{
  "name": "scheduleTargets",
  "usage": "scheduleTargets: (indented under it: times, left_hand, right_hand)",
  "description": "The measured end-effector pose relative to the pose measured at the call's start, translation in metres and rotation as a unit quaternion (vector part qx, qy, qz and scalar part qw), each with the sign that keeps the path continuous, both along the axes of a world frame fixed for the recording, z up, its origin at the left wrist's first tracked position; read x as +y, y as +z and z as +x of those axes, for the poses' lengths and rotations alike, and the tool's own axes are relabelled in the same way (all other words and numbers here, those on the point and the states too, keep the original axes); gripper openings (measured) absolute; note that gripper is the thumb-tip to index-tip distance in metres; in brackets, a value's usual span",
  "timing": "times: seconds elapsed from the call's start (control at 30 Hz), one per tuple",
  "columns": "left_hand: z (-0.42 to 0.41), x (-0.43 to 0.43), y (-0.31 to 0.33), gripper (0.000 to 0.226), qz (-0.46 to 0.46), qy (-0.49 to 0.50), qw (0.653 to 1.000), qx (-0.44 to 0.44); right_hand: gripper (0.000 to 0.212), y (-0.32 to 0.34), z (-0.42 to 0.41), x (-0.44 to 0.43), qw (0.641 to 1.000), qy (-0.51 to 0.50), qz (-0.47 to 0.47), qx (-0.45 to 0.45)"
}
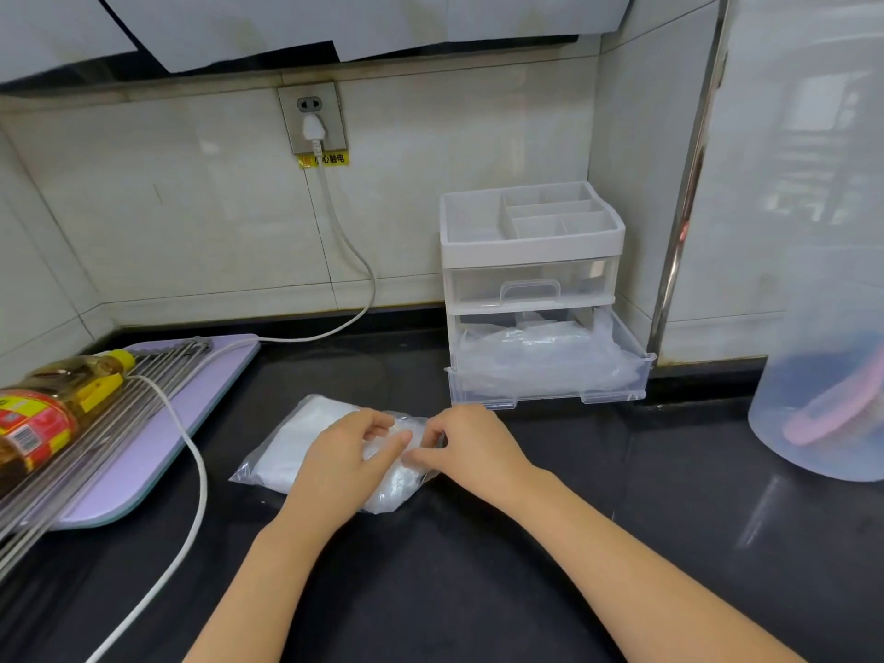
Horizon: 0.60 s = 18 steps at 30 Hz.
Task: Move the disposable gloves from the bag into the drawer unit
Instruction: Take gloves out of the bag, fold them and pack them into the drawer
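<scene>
Down on the glossy black worktop [478, 576] lies a clear, crinkly plastic bag [268, 464], flat and roughly rectangular, packed with a soft white wad of gloves [306, 435]. Both hands are at its right end. The left hand [344, 466] lies over the bag with its fingers [390, 447] curled, pinching the film. The right hand [471, 447] meets it from the other side, its fingers [421, 455] bent and nipping the same wrinkled end.

Just behind the right hand stands the drawer unit [526, 255], a boxy white plastic frame with see-through drawers, set in the corner against the tiled wall. Its top is a shallow tray [502, 213] split into compartments. The upper drawer [528, 285], with an arched handle, is pushed in. The lower drawer [617, 392] is pulled out and holds a rumpled heap [540, 358] of thin translucent film.

To the left a lilac board [158, 452] with rounded corners carries steel rods [95, 440] and a yellow-capped oil bottle [43, 423] lying on its side. A thick white cable [201, 495] runs from a wall socket [313, 117] across board and worktop. At right a frosted, rounded tub [823, 279] holds something pink
</scene>
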<state>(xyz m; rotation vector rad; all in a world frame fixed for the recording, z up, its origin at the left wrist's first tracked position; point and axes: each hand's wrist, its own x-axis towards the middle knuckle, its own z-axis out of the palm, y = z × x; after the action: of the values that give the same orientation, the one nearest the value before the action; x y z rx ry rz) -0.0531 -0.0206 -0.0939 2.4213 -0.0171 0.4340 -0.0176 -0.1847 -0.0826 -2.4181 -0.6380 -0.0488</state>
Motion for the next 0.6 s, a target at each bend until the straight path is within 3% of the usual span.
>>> scheduleTargets:
  times: [0.2, 0.5, 0.6]
  left_hand:
    - [0.000, 0.004, -0.005, 0.014, 0.005, 0.019, 1.000, -0.008]
    - [0.000, 0.001, -0.001, 0.014, -0.126, 0.041, 0.989, -0.068]
    - [0.001, 0.000, -0.002, 0.014, -0.131, 0.039, 0.988, -0.075]
  right_hand:
    - [0.049, -0.011, 0.001, 0.001, 0.998, 0.054, 0.038, -0.018]
    - [0.034, -0.016, -0.005, 0.017, 0.989, 0.081, 0.114, -0.040]
    - [0.017, -0.017, -0.005, 0.018, 0.984, 0.083, 0.150, -0.047]
